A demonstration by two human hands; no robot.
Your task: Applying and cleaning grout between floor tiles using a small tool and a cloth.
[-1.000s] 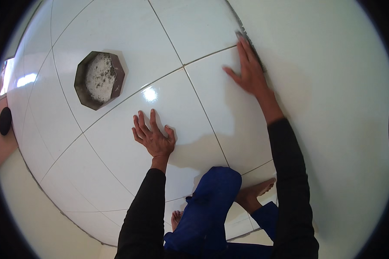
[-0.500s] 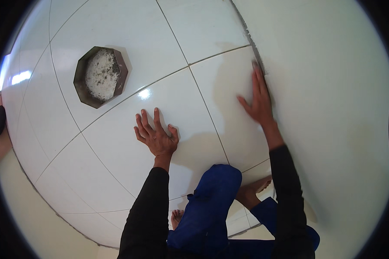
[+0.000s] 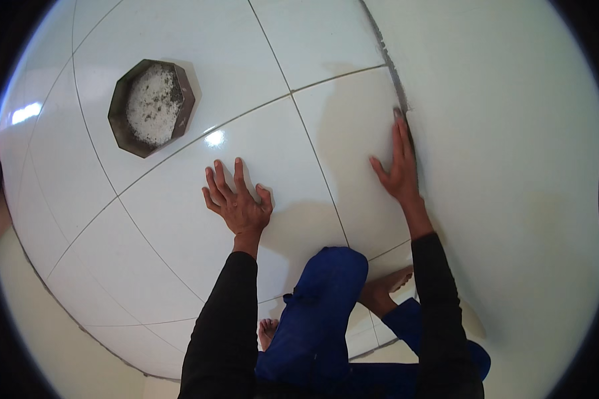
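My left hand (image 3: 238,203) lies flat on a glossy white floor tile (image 3: 199,219), fingers spread wide, holding nothing. My right hand (image 3: 398,169) is flat too, fingers together, pressing the neighbouring tile's (image 3: 353,133) right edge where it meets the grey unfinished strip (image 3: 387,63) of mortar beside the bare pale surface. An octagonal metal pan (image 3: 152,106) with whitish powder stands on the tiles, well apart from my left hand. My blue-trousered knee (image 3: 326,292) is between my arms.

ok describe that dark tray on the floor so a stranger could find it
On the white tiled floor, look ahead and left of the left hand. The tray is octagonal, dark-walled, holding speckled white-grey powder, the only loose object on the tiles.
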